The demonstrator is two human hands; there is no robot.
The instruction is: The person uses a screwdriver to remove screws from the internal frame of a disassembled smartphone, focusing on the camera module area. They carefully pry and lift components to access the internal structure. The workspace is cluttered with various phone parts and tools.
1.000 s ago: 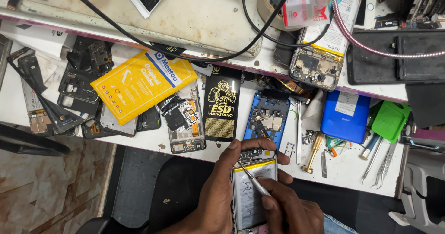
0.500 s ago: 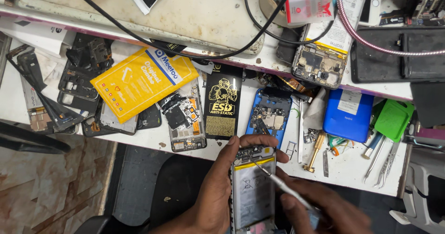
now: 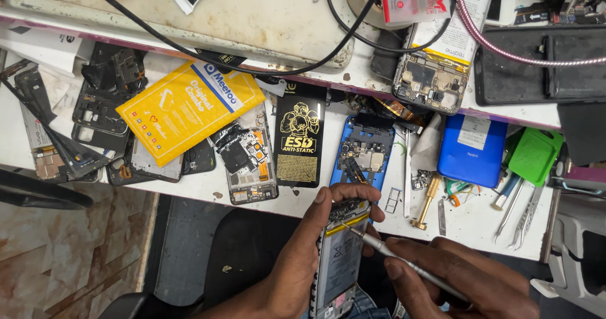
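Head view shows our right hand (image 3: 467, 275), fingers (image 3: 404, 270) pinched on a slim metal screwdriver (image 3: 404, 263) whose tip touches the opened phone (image 3: 341, 262). Our left hand (image 3: 303, 262) wraps that phone, fingers (image 3: 350, 192) curled over its top, just below the surface (image 3: 480, 221) edge. Beyond lies a blue phone shell (image 3: 363, 148) holding a circuit board (image 3: 361, 160).

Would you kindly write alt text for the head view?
A left hand holds an opened grey phone while the right hand touches a thin metal tool to it, above a cluttered white workbench of phone parts.
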